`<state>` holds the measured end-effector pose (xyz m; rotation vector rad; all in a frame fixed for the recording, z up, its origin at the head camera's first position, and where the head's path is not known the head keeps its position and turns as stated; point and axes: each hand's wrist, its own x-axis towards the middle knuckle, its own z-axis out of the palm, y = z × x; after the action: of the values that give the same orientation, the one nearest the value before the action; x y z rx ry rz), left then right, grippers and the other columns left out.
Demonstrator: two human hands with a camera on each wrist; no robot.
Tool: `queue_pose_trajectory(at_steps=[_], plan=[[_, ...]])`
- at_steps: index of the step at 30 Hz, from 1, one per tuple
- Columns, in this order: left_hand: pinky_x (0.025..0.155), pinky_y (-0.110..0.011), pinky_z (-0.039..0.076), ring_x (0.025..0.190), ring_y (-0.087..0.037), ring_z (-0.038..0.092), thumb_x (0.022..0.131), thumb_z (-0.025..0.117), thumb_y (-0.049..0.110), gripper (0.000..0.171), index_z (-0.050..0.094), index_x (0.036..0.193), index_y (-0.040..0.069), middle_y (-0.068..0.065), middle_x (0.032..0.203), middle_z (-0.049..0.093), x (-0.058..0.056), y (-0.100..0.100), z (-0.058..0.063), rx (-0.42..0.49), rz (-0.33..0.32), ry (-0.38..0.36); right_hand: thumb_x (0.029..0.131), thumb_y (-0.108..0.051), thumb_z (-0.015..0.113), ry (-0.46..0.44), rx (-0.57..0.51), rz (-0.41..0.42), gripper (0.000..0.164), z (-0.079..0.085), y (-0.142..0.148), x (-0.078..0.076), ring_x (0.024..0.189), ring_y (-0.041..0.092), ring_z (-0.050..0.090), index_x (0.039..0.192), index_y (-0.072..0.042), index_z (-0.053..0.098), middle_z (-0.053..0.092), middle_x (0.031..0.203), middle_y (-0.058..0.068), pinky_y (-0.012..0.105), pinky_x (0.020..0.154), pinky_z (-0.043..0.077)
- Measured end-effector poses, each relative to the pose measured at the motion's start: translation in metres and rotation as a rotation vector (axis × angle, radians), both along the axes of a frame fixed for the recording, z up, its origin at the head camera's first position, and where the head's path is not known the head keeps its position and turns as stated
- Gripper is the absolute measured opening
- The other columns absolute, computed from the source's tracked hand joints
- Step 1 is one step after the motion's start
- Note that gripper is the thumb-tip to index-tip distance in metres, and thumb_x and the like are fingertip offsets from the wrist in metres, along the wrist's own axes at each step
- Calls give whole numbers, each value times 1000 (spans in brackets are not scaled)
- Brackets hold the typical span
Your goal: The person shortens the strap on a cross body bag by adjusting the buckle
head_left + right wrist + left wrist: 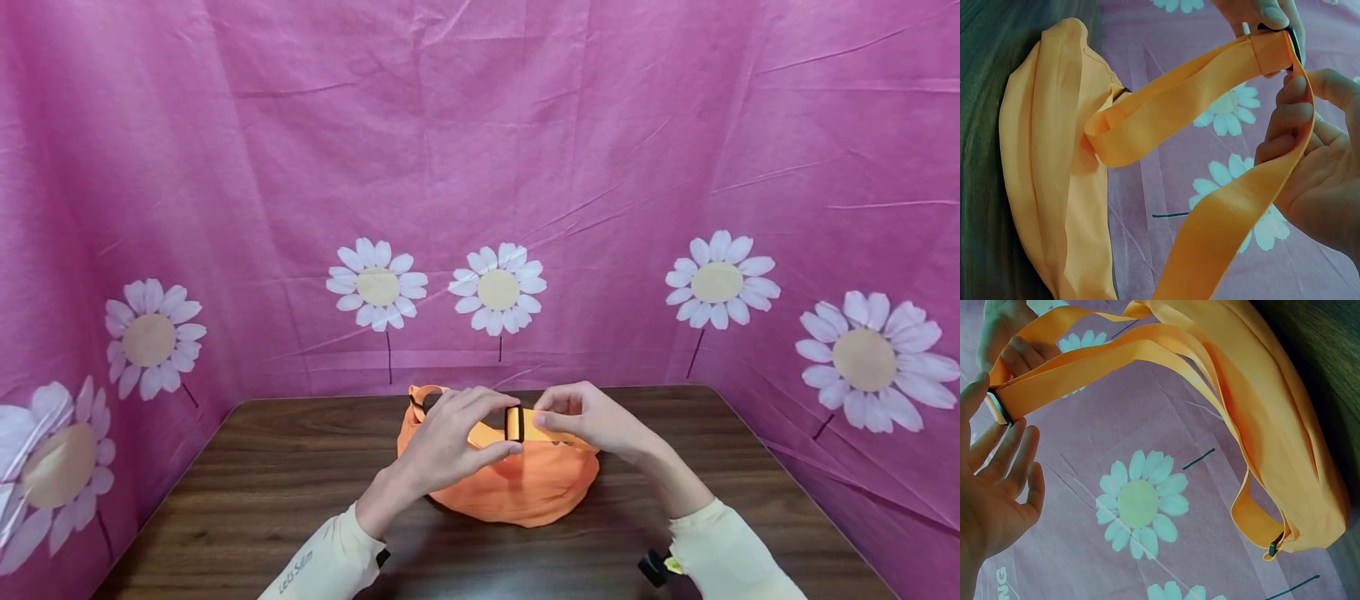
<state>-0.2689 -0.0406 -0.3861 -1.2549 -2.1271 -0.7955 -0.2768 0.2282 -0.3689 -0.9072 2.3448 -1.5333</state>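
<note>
You have one orange bag [517, 483] on the table [300, 483], its black buckle [520, 423] between left fingers [487, 405] parted to its length, its strap [1229, 209] pinched in curled right fingers [553, 422]: apparently strap adjustment, next calling for an even pull.

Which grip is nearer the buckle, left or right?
Left. The left grip holds the buckle between thumb and fingertips; the right grip pinches the strap just to the buckle's right.
</note>
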Motion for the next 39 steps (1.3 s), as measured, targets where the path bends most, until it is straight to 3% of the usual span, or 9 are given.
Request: queue_pose_trajectory(at_steps=[6,14,20,24,27,31,39], plan=[[88,-37,43,112,-7,59,87,80,47,51,69,128,19,11,121,65,-1,0,-1,5,-6,39,100,-22,69,0,-20,21,13,-3,-6,0,54,14,42,98,-10,73,53,67,3,27,47,34],[95,-39,44,112,-8,60,87,80,48,51,70,128,18,10,120,69,0,0,0,-2,11,15,101,-20,67,19,-79,52,12,-5,-13,-1,65,17,53,103,-10,74,61,77,10,28,56,45],[94,-38,45,109,-11,63,87,81,44,52,70,128,14,8,119,70,1,-1,3,15,7,43,100,-21,68,39,-59,-1,13,-5,-7,-4,68,21,55,106,-11,75,67,86,15,30,57,47],[93,-37,45,110,-11,64,84,84,40,52,70,126,12,6,118,71,0,-5,7,35,-6,87,98,-25,71,39,-42,-59,14,-6,2,-7,56,20,45,105,-13,74,65,80,7,26,48,39],[94,-37,45,109,-11,63,83,86,39,53,71,126,12,7,117,71,-1,-8,9,42,0,94,98,-24,71,44,-48,-63,14,-7,8,-8,57,18,44,104,-12,74,60,75,6,26,48,38],[95,-38,45,111,-11,62,84,84,41,53,70,127,13,8,119,70,0,-10,10,42,5,84,98,-21,70,49,-73,-34,13,-7,10,-9,64,15,48,104,-9,73,56,73,5,27,54,42],[99,-40,43,115,-9,60,87,82,43,53,68,129,15,10,122,68,1,-7,7,33,-12,-6,99,-20,70,24,-81,-23,11,-8,6,-6,59,13,43,105,-11,73,56,73,4,25,49,36]])
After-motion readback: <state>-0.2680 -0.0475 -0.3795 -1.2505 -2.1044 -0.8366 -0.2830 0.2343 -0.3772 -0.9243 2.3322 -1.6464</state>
